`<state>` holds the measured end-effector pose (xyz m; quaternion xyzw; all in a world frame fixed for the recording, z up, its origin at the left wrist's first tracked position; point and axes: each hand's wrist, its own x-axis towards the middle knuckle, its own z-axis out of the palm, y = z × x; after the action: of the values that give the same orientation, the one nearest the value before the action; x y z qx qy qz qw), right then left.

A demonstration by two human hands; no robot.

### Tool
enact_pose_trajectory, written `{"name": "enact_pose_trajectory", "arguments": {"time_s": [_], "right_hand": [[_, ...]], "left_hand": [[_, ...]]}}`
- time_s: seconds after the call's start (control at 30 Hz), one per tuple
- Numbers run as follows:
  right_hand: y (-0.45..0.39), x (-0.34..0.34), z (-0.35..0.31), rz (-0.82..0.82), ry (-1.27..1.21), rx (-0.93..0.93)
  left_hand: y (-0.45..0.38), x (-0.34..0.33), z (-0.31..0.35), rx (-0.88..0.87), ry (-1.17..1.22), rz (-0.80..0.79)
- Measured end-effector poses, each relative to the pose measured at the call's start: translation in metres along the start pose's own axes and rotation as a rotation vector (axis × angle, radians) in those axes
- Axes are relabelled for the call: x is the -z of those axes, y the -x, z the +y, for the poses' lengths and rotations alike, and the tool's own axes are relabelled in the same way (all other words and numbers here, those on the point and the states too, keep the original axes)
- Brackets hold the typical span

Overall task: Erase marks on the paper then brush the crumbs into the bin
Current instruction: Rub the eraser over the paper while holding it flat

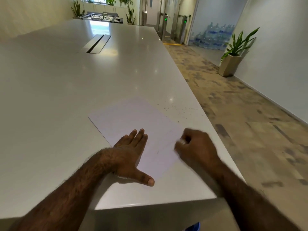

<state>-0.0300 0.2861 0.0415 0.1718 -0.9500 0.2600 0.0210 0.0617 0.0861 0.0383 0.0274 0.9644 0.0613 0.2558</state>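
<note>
Right hand (pixel 196 145) is clenching a small pale eraser (pixel 183 141) on the paper's (pixel 133 117) right edge — left hand (pixel 129 154) is lying flat, pinning it. Crumbs (pixel 180 109) are sitting around 1 o'clock from the fist, so the right hand's nearer.

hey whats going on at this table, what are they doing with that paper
A person is rubbing marks off a sheet of paper on a long white table. The left hand lies flat on the sheet to hold it down. The right hand is closed around something small and pale, probably an eraser, at the sheet's right edge, and looks blurred. Dark crumbs are scattered on the table beyond the paper, near the table's right edge. No bin is in view.
</note>
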Motion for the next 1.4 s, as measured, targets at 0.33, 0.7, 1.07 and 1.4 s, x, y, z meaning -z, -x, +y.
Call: {"name": "enact_pose_trajectory", "arguments": {"time_s": [0.33,0.7,1.07,1.4], "right_hand": [[-0.003,0.016,0.008,-0.044,-0.094,-0.081],[-0.009,0.017,0.014,0.071,0.018,-0.129],[-0.015,0.016,0.011,0.134,0.031,-0.142],[-0.026,0.014,0.025,0.145,-0.029,-0.158]], "left_hand": [[-0.002,-0.002,-0.001,-0.005,-0.002,0.006],[-0.001,-0.004,-0.001,-0.007,0.008,0.006],[-0.002,-0.004,0.000,-0.007,-0.008,0.001],[-0.001,-0.003,-0.001,-0.008,-0.008,-0.005]]}}
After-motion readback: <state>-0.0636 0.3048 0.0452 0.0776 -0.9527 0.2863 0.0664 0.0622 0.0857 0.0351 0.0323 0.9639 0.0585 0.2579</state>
